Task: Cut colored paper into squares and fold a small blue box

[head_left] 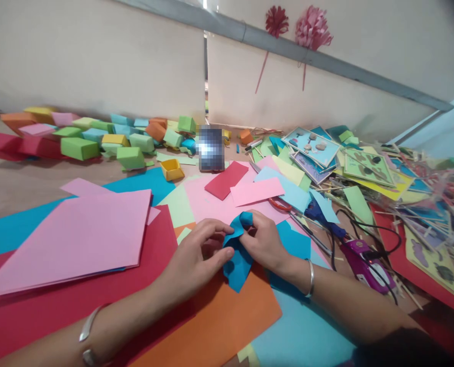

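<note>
A piece of blue paper [239, 265], curled and folded with a pointed lower end, is held between both hands above an orange sheet [227, 321]. My left hand [202, 250] has its fingers bent around the left side of the paper, thumb and fingertips at its edge. My right hand [263, 242] grips the upper right part, its fingers partly hidden behind the fold. Beneath my right forearm lie more blue paper [293, 242] and a light blue sheet [303, 331].
Folded paper boxes [79, 148] line the back left. Pink sheets [81, 234] lie over red paper at the left. Scissors [280, 205], a purple device [366, 265] with a black cable, picture cards [311, 147] and thin sticks lie at the right.
</note>
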### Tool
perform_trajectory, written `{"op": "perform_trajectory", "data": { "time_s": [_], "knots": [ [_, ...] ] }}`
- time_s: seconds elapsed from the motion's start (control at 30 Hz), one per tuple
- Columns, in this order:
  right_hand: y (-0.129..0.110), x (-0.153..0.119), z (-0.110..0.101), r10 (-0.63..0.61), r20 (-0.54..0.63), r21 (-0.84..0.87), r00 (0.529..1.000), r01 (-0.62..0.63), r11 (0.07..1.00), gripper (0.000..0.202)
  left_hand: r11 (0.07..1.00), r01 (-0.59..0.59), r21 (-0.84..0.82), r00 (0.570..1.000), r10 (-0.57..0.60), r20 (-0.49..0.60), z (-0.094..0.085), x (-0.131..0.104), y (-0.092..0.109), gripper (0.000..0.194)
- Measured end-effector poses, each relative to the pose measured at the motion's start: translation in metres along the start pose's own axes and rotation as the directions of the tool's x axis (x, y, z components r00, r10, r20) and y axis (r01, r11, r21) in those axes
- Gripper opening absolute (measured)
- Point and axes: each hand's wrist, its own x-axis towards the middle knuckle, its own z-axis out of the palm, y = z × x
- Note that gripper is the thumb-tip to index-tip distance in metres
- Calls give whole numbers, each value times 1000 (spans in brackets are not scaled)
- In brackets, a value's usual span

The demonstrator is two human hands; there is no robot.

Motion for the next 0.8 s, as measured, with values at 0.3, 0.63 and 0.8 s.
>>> {"op": "perform_trajectory", "data": {
  "time_s": [0.3,0.63,0.8],
  "knots": [
    [1,1,-3,-112,40,-66,993,115,991,8,1000,10,-23,1000,-10,-24,-4,5,-3,25],
    [-9,-2,-8,-214,29,-89,976,215,972,14,947,156,-282,986,-166,-12,1,4,1,35],
    [-12,-3,-10,-320,-53,-2,946,320,947,12,835,240,-496,961,-275,2,1,5,5,28]
  ]
}}
